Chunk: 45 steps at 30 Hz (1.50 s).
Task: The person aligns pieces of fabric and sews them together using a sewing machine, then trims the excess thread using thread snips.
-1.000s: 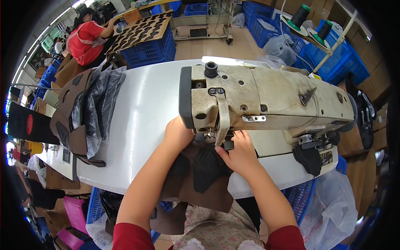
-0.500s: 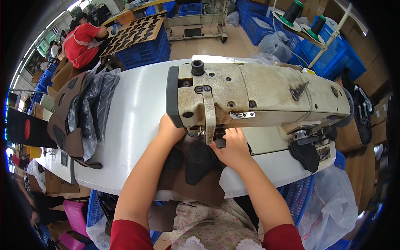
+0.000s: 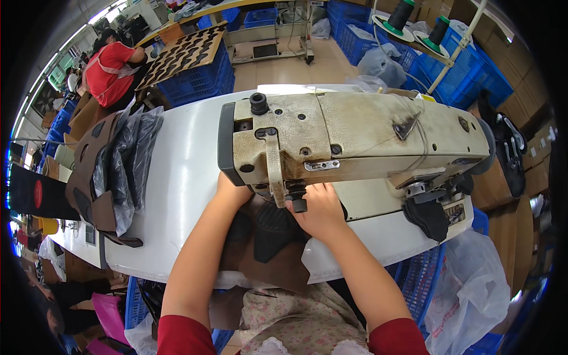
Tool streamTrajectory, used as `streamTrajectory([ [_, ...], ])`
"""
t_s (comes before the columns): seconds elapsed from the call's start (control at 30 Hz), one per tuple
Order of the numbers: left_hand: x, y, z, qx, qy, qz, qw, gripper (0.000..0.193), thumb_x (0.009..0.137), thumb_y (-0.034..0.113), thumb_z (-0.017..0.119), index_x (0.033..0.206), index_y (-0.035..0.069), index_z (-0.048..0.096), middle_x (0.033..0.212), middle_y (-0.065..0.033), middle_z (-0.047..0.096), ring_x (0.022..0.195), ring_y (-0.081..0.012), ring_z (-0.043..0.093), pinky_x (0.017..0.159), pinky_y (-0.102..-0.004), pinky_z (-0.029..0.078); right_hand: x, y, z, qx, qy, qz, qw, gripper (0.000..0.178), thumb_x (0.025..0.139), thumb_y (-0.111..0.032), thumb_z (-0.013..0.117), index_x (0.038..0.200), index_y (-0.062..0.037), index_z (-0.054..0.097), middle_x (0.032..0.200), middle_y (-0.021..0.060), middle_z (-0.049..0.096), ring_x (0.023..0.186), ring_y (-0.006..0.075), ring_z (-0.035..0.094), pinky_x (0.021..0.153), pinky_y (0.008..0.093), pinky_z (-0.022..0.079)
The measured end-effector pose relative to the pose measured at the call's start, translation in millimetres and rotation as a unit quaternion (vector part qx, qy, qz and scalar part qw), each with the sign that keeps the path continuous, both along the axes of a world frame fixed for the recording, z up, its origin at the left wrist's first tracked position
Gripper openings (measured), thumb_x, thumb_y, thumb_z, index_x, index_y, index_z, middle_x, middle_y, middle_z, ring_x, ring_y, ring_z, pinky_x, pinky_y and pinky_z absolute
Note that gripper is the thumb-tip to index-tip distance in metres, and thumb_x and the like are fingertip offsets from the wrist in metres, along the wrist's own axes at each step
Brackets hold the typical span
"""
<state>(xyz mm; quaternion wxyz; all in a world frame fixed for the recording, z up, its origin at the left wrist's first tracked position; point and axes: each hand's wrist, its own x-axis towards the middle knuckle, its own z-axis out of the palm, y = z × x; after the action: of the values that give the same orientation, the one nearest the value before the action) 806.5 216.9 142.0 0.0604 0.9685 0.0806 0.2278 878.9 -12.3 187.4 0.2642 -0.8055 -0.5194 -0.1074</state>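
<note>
A brown and black padded material piece (image 3: 275, 234) lies under the head of a beige sewing machine (image 3: 361, 127), its brown lower part hanging over the table's front edge. My left hand (image 3: 234, 188) reaches in at the piece's left side; the machine head hides its fingers. At the right side of the piece, my right hand (image 3: 318, 212) lies beside the needle area, palm down. Its thumb points toward the needle area, apart from the other fingers, which stretch forward. The needle and the stitching spot are hidden by the machine.
Brown pieces with clear plastic (image 3: 121, 171) are heaped on the white table (image 3: 177, 142) at left. Small black pieces (image 3: 427, 219) lie at right. Thread cones (image 3: 438, 32) stand behind. A plastic bag (image 3: 473, 284) hangs at front right. A person in red (image 3: 109, 71) sits far left.
The whole view has shifted slightly, so the machine, piece and hands appear a little farther left. Both hands stay at the piece, with little visible change in their pose.
</note>
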Motion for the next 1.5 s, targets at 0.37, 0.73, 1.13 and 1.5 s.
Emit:
streamTrajectory([
  [0.37,9.2,8.0,-18.7,-0.100,-0.062,-0.033,0.992,0.037,0.081,0.021,0.063,0.116,0.010,0.062,0.121,-0.0136,0.059,0.116,-0.0323,0.053,0.096,-0.0407,0.043,1.1,0.9,-4.2,0.000,-0.018,-0.001,1.000,0.032,0.081,-0.035,0.066,0.081,-0.0034,0.069,0.082,0.0100,0.061,0.088,0.0274,0.056,0.085,0.0380,0.041],
  [0.73,-26.0,-26.2,42.7,-0.261,0.034,0.089,0.961,0.032,0.083,0.022,0.061,0.111,0.007,0.064,0.113,-0.0147,0.065,0.105,-0.0329,0.061,0.086,-0.0390,0.048,20.3,0.2,16.0,-0.097,0.086,0.032,0.991,0.016,0.079,-0.028,0.066,0.081,-0.0119,0.064,0.074,0.0079,0.064,0.075,0.0291,0.063,0.072,0.0403,0.049],
  [1.13,-56.0,-66.3,45.2,-0.327,-0.007,0.132,0.936,0.024,0.081,0.012,0.069,0.102,0.000,0.068,0.096,-0.0164,0.067,0.089,-0.0267,0.064,0.081,-0.0334,0.048,25.5,24.3,37.0,-0.251,0.016,0.055,0.966,0.031,0.085,-0.035,0.055,0.094,-0.0101,0.072,0.102,0.0109,0.069,0.099,0.0317,0.064,0.086,0.0407,0.050],
  [1.5,-83.9,-91.0,71.9,-0.420,0.049,0.118,0.899,0.035,0.087,0.014,0.061,0.117,-0.002,0.062,0.090,-0.0214,0.066,0.083,-0.0290,0.063,0.075,-0.0346,0.048,36.9,40.9,-1.1,-0.269,0.074,0.005,0.960,0.029,0.073,-0.032,0.056,0.082,-0.0090,0.072,0.089,0.0121,0.070,0.086,0.0291,0.068,0.072,0.0390,0.054],
])
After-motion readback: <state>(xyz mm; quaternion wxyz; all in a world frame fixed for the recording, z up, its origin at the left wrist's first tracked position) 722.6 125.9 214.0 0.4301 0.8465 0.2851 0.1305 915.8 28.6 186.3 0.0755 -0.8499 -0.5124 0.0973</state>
